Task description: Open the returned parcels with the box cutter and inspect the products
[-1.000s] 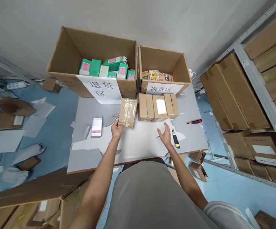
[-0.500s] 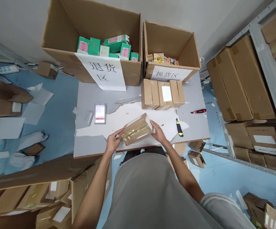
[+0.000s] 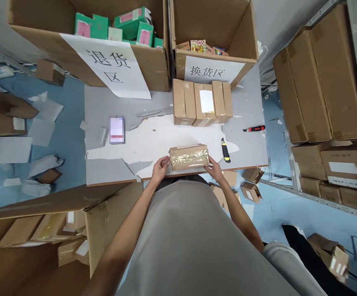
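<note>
Two hands (image 3: 161, 170), one held parcel (image 3: 189, 158), two cutters (image 3: 226, 152)

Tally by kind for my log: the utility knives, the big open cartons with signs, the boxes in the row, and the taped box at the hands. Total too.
Utility knives: 2
Open cartons with signs: 2
Boxes in the row: 3
Taped box between the left hand and right hand: 1
Total: 8

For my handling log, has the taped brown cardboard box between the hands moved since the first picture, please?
Yes, the box has moved toward the grey table's front edge.
</note>
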